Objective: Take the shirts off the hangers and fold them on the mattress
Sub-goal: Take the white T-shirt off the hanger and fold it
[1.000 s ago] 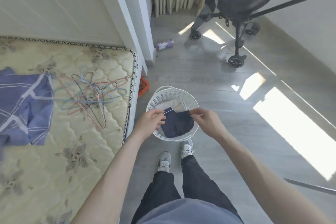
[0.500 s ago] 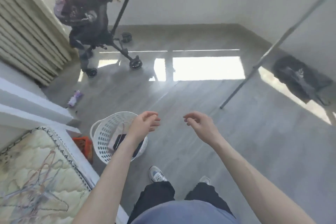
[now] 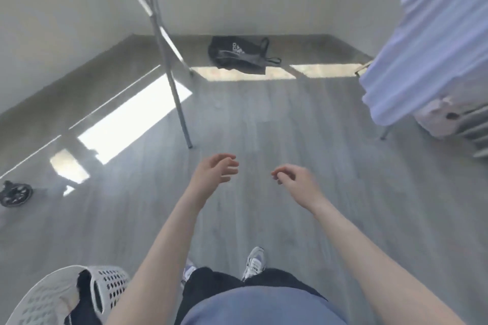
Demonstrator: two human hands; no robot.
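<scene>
Head view, swung off the mattress, now out of frame, and round toward the far wall. Gone from both hands: the dark garment (image 3: 84, 295) held over the laundry basket (image 3: 111, 285) a second ago, now lying inside it at near left. Raised mid-frame over bare floor: left hand (image 3: 215, 170) and right hand (image 3: 295, 182), fingers loosely curled, gripping nothing. Hanging at far right, well apart from either hand and untouched: a pale blue striped shirt (image 3: 427, 42), with its top cut off by the frame edge. Left of centre, slanting up out of frame: grey metal rack poles (image 3: 169, 71).

Read as a turn to fetch the next shirt, with the reach, the lift off the hanger, the carry back to the mattress and the fold all yet to come.

For writing, one item only: white lettering and a three-bar mark on the black bag (image 3: 237, 57) slumped against the far wall, probably Adidas, though turned sideways and smeared by motion. No other label legible. At the left edge, a lone stroller wheel (image 3: 15, 195).
</scene>
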